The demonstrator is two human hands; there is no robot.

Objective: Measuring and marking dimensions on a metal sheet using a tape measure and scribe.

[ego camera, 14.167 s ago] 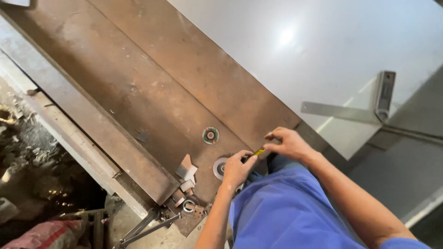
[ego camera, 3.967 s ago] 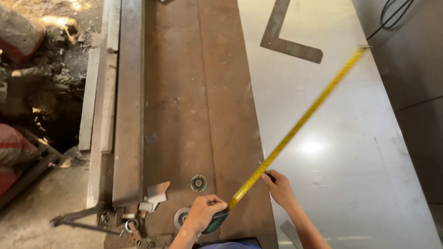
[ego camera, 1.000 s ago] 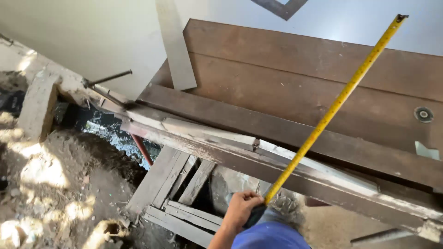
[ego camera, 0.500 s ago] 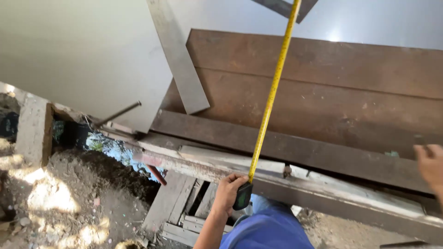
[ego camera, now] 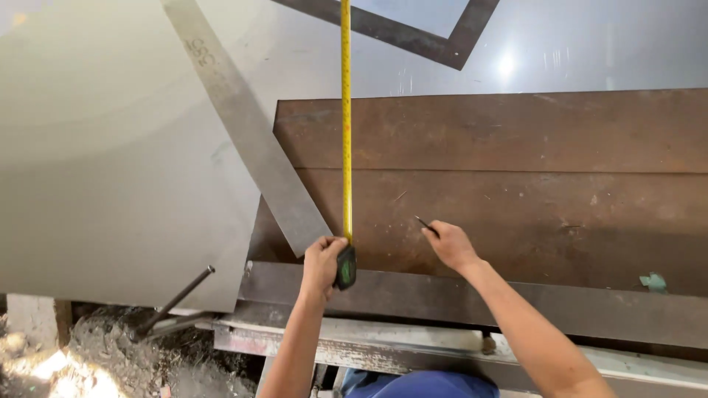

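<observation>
The left hand (ego camera: 322, 259) is closed around the dark case of a tape measure (ego camera: 345, 267), fingers wrapped over its top and thumb side against it, and holds it at the near edge of the rusty brown steel plate (ego camera: 516, 199). From the case the yellow tape blade (ego camera: 345, 110) runs straight away from the person, across the whole width of the rusty plate and on over the pale grey sheet (ego camera: 110, 162) beyond it, leaving the top of the view. To the right of the case, also near the plate's near edge, the right hand (ego camera: 450, 245) pinches a thin dark marking tool (ego camera: 425, 225) between fingertips and thumb; its tip touches or nearly touches the plate surface, just beside the tape but apart from it. A long grey flat metal strip (ego camera: 251, 140) lies slanted over the plate's left corner, its lower end just left of the left hand. Beyond the plate's far edge, on the pale sheet, a dark angled steel square (ego camera: 435, 44) lies. Along the plate's near side runs a darker steel bar (ego camera: 560, 309), and below it a worn, paint-flecked beam (ego camera: 383, 346). Left of the plate, under the pale sheet's corner, a thin dark rod (ego camera: 177, 298) slants down toward dirt and rubble (ego camera: 110, 361). A small greenish scrap (ego camera: 653, 281) sits at the plate's right end.
</observation>
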